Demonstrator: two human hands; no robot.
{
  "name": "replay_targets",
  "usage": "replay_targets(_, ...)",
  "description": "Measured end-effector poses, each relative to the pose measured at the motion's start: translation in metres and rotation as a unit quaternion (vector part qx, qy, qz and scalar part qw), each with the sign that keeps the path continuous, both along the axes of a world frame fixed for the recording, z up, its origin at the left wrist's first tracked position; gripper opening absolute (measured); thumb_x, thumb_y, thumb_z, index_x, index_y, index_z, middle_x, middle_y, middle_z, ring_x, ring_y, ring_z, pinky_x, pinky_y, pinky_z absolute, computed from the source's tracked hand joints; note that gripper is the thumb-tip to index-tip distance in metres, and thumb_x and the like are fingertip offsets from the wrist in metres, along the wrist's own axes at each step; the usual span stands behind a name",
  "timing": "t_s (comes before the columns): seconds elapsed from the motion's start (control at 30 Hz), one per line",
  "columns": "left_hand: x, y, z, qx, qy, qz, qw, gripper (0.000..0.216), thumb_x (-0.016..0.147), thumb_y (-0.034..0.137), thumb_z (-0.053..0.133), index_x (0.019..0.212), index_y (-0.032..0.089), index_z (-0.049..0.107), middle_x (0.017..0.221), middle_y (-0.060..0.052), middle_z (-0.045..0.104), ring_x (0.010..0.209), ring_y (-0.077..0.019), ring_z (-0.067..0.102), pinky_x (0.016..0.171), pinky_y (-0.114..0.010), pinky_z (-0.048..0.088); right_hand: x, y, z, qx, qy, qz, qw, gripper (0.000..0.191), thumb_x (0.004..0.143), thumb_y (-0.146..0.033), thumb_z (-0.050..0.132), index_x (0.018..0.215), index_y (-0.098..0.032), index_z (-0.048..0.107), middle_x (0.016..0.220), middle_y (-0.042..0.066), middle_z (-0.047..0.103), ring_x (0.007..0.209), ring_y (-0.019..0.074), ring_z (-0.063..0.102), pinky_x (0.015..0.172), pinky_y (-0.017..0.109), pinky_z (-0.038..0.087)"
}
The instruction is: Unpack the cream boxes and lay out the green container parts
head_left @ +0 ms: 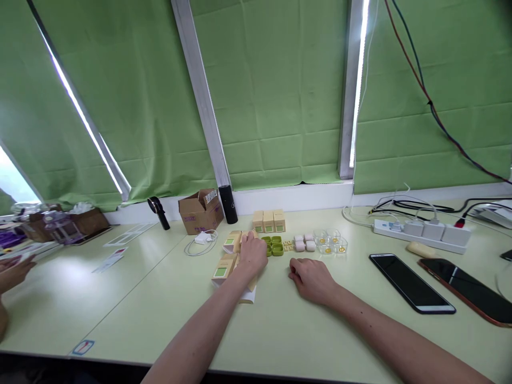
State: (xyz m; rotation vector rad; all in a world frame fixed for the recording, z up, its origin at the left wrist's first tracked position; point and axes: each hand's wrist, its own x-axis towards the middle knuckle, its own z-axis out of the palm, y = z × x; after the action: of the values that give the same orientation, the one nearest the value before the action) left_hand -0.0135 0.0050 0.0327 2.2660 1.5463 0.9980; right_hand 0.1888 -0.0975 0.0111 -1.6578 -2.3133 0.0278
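My left hand reaches over a group of small kraft boxes, its fingers closed on one at the back of the group; the hand hides much of that box. Beside it are a kraft box with a green label and another kraft box nearer me. Just right of the hand sit several green square cups. My right hand rests on the table, fingers curled in, with nothing visible in them. Beyond it are small yellow pieces, pinkish-white blocks and clear cups with yellow bits.
Three upright kraft boxes stand behind the cups. At the back are an open carton, a black cylinder and a white charger. Two phones and a power strip lie right. Another person's hand shows left.
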Motion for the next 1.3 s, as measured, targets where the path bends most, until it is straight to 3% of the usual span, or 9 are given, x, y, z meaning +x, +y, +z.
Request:
replay_targets(0.13, 0.000, 0.002, -0.002, -0.004, 0.006, 0.003, 1.000, 0.045, 0.067, 0.017, 0.074, 0.041, 0.024, 0.038, 0.055, -0.017, 0.055, 0.115, -0.0426, 0.048, 0.110, -0.053, 0.023, 0.000, 0.000, 0.000, -0.005, -0.002, 0.001, 1.000, 0.011, 0.099, -0.026, 0.048, 0.096, -0.021, 0.058, 0.097, 0.006, 0.074, 0.086, 0.0207, 0.068, 0.062, 0.030, 0.027)
replay_targets(0.4, -0.001, 0.000, 0.000, -0.009, 0.019, 0.003, 1.000, 0.043, 0.065, 0.011, 0.072, 0.042, 0.023, 0.037, 0.056, -0.015, 0.054, 0.115, -0.0417, 0.046, 0.109, -0.052, 0.023, 0.001, -0.001, 0.000, -0.002, 0.001, 0.002, 1.000, 0.013, 0.098, -0.025, 0.048, 0.099, -0.021, 0.060, 0.098, 0.006, 0.075, 0.086, 0.0212, 0.068, 0.063, 0.030, 0.028)
replay_targets(0.6, -0.002, -0.005, 0.006, -0.003, 0.056, -0.001, 0.998, 0.038, 0.066, 0.009, 0.072, 0.043, 0.022, 0.043, 0.061, -0.017, 0.057, 0.114, -0.0415, 0.048, 0.107, -0.051, 0.024, -0.002, 0.002, 0.001, -0.014, -0.022, 0.004, 1.000, 0.037, 0.099, -0.026, 0.044, 0.135, -0.026, 0.053, 0.106, 0.008, 0.075, 0.091, 0.0245, 0.070, 0.068, 0.031, 0.034)
replay_targets(0.7, -0.001, -0.007, 0.010, 0.002, 0.079, 0.004, 0.997, 0.035, 0.064, 0.006, 0.070, 0.045, 0.022, 0.044, 0.063, -0.016, 0.058, 0.112, -0.0410, 0.050, 0.105, -0.050, 0.026, -0.006, 0.006, 0.003, -0.022, -0.037, -0.002, 0.999, 0.044, 0.101, -0.030, 0.041, 0.144, -0.028, 0.047, 0.106, 0.010, 0.076, 0.089, 0.0258, 0.071, 0.068, 0.032, 0.035)
replay_targets(1.3, -0.002, -0.012, 0.015, 0.026, 0.205, 0.027, 0.978, 0.017, 0.077, 0.006, 0.062, 0.067, 0.019, 0.066, 0.074, -0.018, 0.065, 0.107, -0.0386, 0.055, 0.096, -0.046, 0.031, -0.010, 0.012, 0.009, -0.026, -0.069, -0.008, 0.997, 0.050, 0.101, -0.031, 0.037, 0.150, -0.026, 0.045, 0.099, 0.013, 0.079, 0.086, 0.0302, 0.074, 0.066, 0.034, 0.037)
